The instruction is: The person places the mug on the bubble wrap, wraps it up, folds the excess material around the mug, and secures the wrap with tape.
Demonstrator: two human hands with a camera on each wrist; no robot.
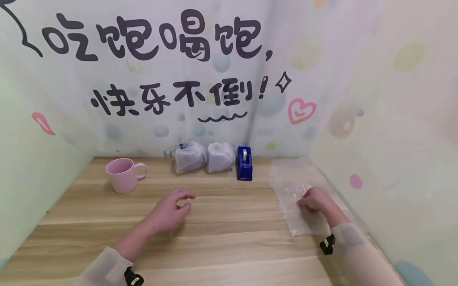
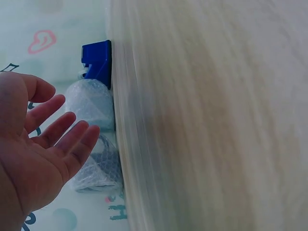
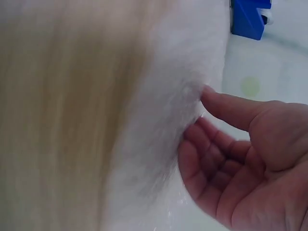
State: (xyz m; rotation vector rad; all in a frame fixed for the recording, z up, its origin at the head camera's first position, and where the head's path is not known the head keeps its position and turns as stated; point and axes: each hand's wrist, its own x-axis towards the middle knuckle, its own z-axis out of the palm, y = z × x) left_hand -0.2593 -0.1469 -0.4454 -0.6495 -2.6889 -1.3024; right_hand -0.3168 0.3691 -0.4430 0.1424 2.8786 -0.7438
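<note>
Clear bubble-wrap sheet (image 1: 284, 208) lies at the right side of the pale wood-grain bench (image 1: 222, 238), close to the side wall, with one corner pointing toward the person. The person's right hand (image 1: 316, 201) is on it: its grip is narrow, pinching the film between thumb and curled fingers, and the plastic puckers around the fingertips. In the right wrist view the film around those fingers is blurred.

The person's left hand (image 1: 171, 210) is over the middle-left part of the bench, its grip wide and holding nothing, thumb apart from the loosely bent fingers. Whether it touches the surface I cannot tell.

Along the back edge of the bench stand two rounded bundles wrapped in bubble plastic, side by side: the left bundle (image 1: 190, 159), with dark blue patches showing through, and the whitish right bundle (image 1: 221, 159). Just to their right is a blue desktop tape dispenser (image 1: 245, 171), well apart from the right hand. A pink cylindrical mug (image 1: 122, 180) stands upright at the back left, its handle facing right.

Behind everything, a pale printed backdrop (image 1: 157, 139) carries large black Chinese characters, coloured dots and a pink heart outline.
</note>
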